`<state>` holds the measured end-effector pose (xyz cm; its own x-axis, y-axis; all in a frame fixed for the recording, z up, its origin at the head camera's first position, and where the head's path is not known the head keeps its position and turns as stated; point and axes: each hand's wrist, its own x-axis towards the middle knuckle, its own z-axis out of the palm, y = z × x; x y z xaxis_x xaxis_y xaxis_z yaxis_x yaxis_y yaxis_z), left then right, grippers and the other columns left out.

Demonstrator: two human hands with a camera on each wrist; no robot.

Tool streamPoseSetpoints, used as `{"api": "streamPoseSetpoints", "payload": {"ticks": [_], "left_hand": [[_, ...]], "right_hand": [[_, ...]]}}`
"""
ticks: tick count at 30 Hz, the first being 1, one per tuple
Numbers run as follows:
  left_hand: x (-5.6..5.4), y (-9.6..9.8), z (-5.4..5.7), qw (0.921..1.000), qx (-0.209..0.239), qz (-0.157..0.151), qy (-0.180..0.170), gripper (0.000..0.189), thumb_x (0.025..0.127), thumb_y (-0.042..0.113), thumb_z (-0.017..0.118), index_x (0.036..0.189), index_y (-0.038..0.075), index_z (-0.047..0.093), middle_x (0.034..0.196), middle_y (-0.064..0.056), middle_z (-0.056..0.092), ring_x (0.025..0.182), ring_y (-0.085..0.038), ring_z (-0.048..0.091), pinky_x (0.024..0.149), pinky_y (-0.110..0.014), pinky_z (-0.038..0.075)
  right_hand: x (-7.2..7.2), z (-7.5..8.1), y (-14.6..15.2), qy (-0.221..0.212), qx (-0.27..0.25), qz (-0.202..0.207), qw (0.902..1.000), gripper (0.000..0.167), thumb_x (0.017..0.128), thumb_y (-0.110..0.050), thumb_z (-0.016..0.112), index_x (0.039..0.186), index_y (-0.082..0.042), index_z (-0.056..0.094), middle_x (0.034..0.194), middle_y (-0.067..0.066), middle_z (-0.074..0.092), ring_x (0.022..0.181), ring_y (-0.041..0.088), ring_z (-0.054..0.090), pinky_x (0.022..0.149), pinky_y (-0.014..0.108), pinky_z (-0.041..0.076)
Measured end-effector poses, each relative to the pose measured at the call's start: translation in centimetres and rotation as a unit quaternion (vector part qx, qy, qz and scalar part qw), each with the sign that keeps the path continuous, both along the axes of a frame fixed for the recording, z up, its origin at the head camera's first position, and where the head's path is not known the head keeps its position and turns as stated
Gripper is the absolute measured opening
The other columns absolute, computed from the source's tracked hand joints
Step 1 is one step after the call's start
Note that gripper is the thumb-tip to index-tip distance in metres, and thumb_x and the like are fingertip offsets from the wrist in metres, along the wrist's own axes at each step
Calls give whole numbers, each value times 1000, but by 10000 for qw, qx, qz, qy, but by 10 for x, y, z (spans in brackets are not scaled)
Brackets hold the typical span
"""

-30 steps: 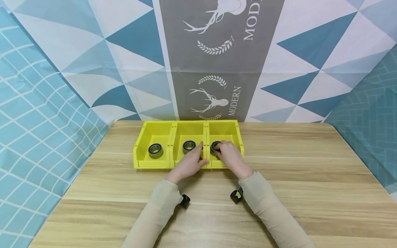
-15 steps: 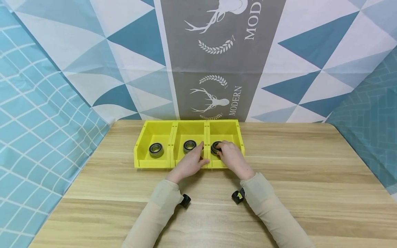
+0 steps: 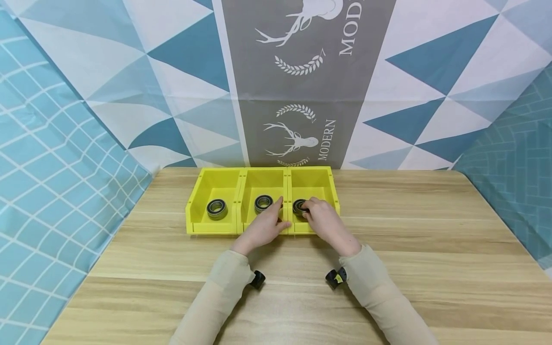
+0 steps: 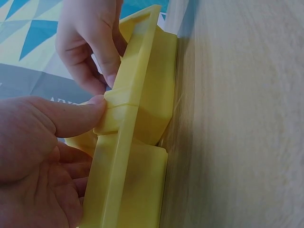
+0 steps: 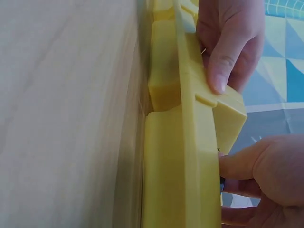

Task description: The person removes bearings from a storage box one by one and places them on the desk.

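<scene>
Gripping bearing [image 3: 299, 206] in right bin [image 3: 321, 178], frame centre, right hand [image 3: 325, 223] pinching it, elbow drifting back since a second ago; bearing not lifting. Left hand [image 3: 264, 227] bracing bin divider, fingers relaxed.

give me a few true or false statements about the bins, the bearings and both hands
1. Three yellow bins stand side by side on the wooden table. True.
2. The left bin holds no bearing. False: a bearing lies in it.
3. The right hand reaches into the right bin, at its bearing. True.
4. The left hand lies flat on the table, away from the bins. False: its thumb presses the front rim where the middle and right bins meet.
5. The middle bearing is lifted above its bin. False: it lies inside the bin.
</scene>
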<state>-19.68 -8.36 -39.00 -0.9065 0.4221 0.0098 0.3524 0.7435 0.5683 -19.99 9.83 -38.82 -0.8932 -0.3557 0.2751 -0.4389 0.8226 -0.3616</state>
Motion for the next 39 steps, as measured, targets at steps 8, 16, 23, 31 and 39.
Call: {"api": "streamPoseSetpoints", "payload": {"ticks": [8, 16, 23, 31, 39], "left_hand": [[0, -1, -1, 10000, 27, 21, -37, 75, 89, 32, 56, 144, -1, 17, 144, -17, 32, 115, -24, 49, 102, -40, 34], [1, -1, -2, 10000, 0, 43, -34, 74, 89, 31, 56, 143, -1, 17, 145, -17, 29, 129, -28, 35, 106, -40, 29], [1, -2, -2, 10000, -26, 10, -10, 75, 89, 32, 56, 144, -1, 17, 144, -16, 31, 129, -28, 36, 105, -40, 30], [1, 0, -1, 10000, -53, 26, -34, 75, 89, 33, 56, 144, 0, 17, 144, -16, 32, 129, -28, 36, 105, -40, 30], [1, 1, 2, 9999, -6, 42, -103, 75, 89, 33, 56, 144, 1, 15, 144, -15, 33, 123, -26, 44, 103, -39, 32]], "right_hand": [[12, 3, 0, 117, -58, 23, 9999, 17, 86, -5, 58, 101, 1, 63, 95, 11, 61, 88, 26, 59, 80, 36, 49], [19, 5, 5, 406, -163, 5, 9990, 17, 85, -5, 59, 101, 2, 63, 95, 10, 59, 88, 24, 59, 79, 35, 50], [23, 5, 11, 521, -241, 138, 9983, 15, 86, -5, 59, 99, 2, 62, 94, 10, 58, 88, 21, 58, 78, 33, 50], [30, 7, 19, 528, -449, 315, 9971, 14, 84, -7, 63, 96, -2, 65, 92, 7, 59, 86, 19, 58, 76, 32, 50], [34, 8, 26, 644, -337, 424, 9965, 17, 81, -10, 67, 97, -4, 68, 90, 6, 61, 83, 20, 58, 75, 32, 50]]}}
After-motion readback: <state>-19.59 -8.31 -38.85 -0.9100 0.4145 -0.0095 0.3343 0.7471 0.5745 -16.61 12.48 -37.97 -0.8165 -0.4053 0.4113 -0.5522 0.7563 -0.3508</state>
